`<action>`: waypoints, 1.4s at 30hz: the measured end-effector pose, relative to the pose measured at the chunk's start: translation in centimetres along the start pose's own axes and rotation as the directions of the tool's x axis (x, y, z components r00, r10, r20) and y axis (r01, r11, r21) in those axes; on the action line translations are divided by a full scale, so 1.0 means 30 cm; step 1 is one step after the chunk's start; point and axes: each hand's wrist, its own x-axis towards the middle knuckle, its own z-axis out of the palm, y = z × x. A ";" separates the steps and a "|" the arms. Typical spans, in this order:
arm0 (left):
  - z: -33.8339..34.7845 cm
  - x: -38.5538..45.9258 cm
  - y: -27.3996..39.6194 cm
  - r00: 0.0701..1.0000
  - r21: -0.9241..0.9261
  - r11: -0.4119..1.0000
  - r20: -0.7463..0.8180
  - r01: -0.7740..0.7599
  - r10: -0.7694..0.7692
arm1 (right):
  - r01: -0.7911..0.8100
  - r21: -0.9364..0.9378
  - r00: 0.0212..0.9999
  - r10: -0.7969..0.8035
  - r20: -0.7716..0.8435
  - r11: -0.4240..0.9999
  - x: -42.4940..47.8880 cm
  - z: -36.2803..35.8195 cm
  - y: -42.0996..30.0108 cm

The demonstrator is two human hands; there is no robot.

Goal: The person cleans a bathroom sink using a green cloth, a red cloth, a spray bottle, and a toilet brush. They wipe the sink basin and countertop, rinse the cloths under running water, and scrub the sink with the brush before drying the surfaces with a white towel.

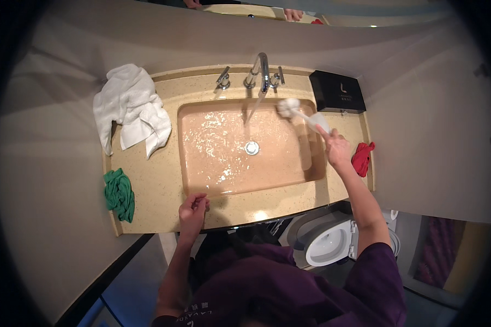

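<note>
My right hand (338, 149) grips the handle of a white brush (309, 120) with a rounded, slightly blurred head. That head is over the back right part of the rectangular sink basin (278, 173); whether it touches the basin cannot be told. My left hand (193, 210) is at the basin's front left edge, fingers loosely curled in, with nothing visible in it. Water runs from the chrome faucet (263, 71) into the basin. Rippling water covers the bottom around the round metal drain stopper (251, 148).
On the speckled stone counter (153, 184) lie a crumpled white towel (133, 106) and a green cloth (120, 195) at left. A black box (337, 92) and a red cloth (363, 159) sit at right. Below right is a toilet (329, 243) with a raised lid.
</note>
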 end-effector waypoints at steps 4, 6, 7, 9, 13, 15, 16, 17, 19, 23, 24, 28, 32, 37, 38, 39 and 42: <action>0.034 0.060 0.023 0.992 0.110 0.990 0.101 -0.088 0.077 | -0.174 0.134 0.979 0.157 0.129 0.976 -0.102 0.095 0.003; 0.067 0.123 0.001 0.991 0.089 0.992 0.109 -0.084 0.074 | -0.194 0.226 0.969 0.151 0.195 0.955 -0.180 0.076 -0.067; 0.082 0.162 0.002 0.991 0.077 0.993 0.108 -0.086 0.077 | -0.190 0.276 0.964 0.125 0.235 0.942 -0.229 0.041 -0.106; 0.119 0.236 0.041 0.986 0.149 0.982 0.137 -0.118 0.098 | -0.166 0.364 0.952 0.052 0.303 0.916 -0.343 -0.025 -0.160; 0.260 0.408 0.139 0.944 0.323 0.892 0.201 -0.314 0.260 | -0.093 0.498 0.944 -0.083 0.320 0.862 -0.481 -0.163 -0.210; 0.361 0.559 0.105 0.975 0.312 0.933 0.179 -0.180 0.128 | -0.120 0.524 0.944 -0.067 0.324 0.843 -0.485 -0.206 -0.211; 0.416 0.632 0.097 0.979 0.270 0.953 0.182 -0.140 0.093 | -0.134 0.535 0.943 -0.059 0.328 0.834 -0.485 -0.211 -0.210; 0.472 0.694 0.099 0.981 0.227 0.969 0.187 -0.098 0.055 | -0.173 0.549 0.948 -0.014 0.319 0.818 -0.491 -0.206 -0.214; 0.600 0.774 0.143 0.990 -0.033 0.990 0.046 0.137 -0.135 | -0.244 0.577 0.950 0.072 0.304 0.780 -0.504 -0.194 -0.220; 0.706 0.896 0.157 0.953 -0.086 0.953 0.116 0.289 -0.279 | -0.359 0.929 0.918 0.147 0.370 -0.096 -0.504 0.024 -0.222; 0.682 0.916 0.141 0.947 -0.063 0.954 0.150 0.295 -0.283 | -0.552 0.723 0.796 -0.004 0.606 -0.416 -0.463 -0.066 -0.223; 0.559 0.916 0.044 0.994 0.412 0.905 0.014 -0.105 0.109 | -0.669 0.076 0.624 -0.502 0.599 -0.740 -0.364 -0.054 -0.280; 0.408 0.839 0.136 0.979 0.576 0.807 -0.058 -0.128 0.197 | -0.695 0.016 0.621 -0.588 0.518 -0.719 -0.234 -0.058 -0.355; 0.322 0.829 0.262 0.947 0.487 0.837 -0.059 -0.250 0.317 | -0.715 -0.006 0.605 -0.624 0.495 -0.699 -0.193 -0.103 -0.303; 0.315 0.831 0.279 0.932 0.484 0.825 -0.052 -0.290 0.358 | -0.713 0.006 0.606 -0.611 0.510 -0.701 -0.204 -0.126 -0.284; 0.322 0.825 0.318 0.946 0.516 0.815 -0.029 -0.263 0.324 | -0.704 0.022 0.612 -0.590 0.527 -0.710 -0.220 -0.140 -0.265; 0.350 0.818 0.418 0.960 0.647 0.727 0.027 -0.229 0.278 | -0.638 -0.023 0.652 -0.556 0.515 -0.770 -0.267 -0.117 -0.290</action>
